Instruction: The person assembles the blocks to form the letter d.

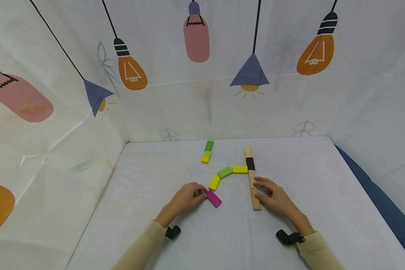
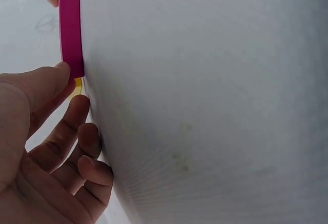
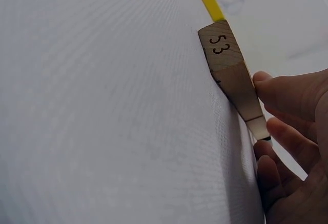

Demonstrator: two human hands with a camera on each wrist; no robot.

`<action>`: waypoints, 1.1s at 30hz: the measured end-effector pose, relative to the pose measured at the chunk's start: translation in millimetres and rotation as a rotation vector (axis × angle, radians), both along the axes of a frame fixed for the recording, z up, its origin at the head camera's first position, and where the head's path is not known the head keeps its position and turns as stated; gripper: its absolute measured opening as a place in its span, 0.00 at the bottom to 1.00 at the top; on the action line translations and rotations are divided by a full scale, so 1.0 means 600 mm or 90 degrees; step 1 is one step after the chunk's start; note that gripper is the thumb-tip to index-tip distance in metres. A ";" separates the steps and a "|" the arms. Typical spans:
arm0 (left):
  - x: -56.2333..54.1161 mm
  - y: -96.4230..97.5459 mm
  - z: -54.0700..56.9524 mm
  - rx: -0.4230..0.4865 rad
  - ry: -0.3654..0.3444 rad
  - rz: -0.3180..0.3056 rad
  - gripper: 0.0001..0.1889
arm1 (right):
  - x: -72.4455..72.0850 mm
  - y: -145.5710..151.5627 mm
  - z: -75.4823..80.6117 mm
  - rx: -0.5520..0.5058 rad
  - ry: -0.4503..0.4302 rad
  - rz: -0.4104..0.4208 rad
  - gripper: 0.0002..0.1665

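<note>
My left hand (image 1: 188, 197) touches the upper-left corner of a magenta block (image 1: 214, 198) with thumb and forefinger. Its other fingers are loosely bent, as the left wrist view shows. A yellow block (image 1: 214, 183), a green block (image 1: 225, 172) and another yellow block (image 1: 240, 170) curve from there to a straight row of wooden blocks (image 1: 253, 179). One block in that row is dark brown (image 1: 250, 164). My right hand (image 1: 276, 198) rests along the row's right side, thumb and fingertips against it. The near wooden end (image 3: 220, 44) bears the number 53.
Farther back lies a short line made of a dark green block (image 1: 209, 145), a light green block (image 1: 207, 153) and a yellow block (image 1: 205, 159). White cloth covers the table (image 1: 148, 165). Behind it hangs a sheet (image 1: 175, 105) printed with lamps.
</note>
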State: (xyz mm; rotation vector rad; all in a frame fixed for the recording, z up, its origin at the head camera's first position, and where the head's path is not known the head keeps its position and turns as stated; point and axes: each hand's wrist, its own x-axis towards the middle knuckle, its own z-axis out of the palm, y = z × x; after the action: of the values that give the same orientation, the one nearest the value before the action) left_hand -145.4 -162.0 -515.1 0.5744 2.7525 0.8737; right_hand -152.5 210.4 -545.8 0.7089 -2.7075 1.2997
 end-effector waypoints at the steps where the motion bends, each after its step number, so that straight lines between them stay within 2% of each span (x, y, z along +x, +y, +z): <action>1: 0.001 0.001 0.001 -0.002 -0.002 0.002 0.11 | 0.000 0.000 0.000 -0.001 -0.001 0.000 0.23; 5: 0.007 0.012 0.003 -0.026 -0.015 0.027 0.17 | 0.001 -0.001 0.001 0.000 -0.001 0.001 0.23; 10: 0.019 0.032 0.001 -0.070 0.000 0.065 0.27 | 0.001 0.000 0.001 0.001 -0.008 0.000 0.23; 15: 0.032 0.049 0.001 -0.080 0.002 0.107 0.32 | 0.000 -0.001 0.002 0.005 -0.011 0.000 0.23; 23: 0.043 0.067 -0.003 -0.105 0.020 0.148 0.37 | 0.002 0.000 0.009 0.004 -0.001 0.001 0.23; 33: 0.047 0.074 0.000 -0.125 0.042 0.143 0.37 | 0.003 0.000 0.010 0.006 -0.006 0.000 0.23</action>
State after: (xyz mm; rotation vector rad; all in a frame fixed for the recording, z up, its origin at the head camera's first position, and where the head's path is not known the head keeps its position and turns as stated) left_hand -117.0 -117.8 -515.0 0.2680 2.9593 0.6239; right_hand -150.7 210.1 -539.8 0.7052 -2.7237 1.2938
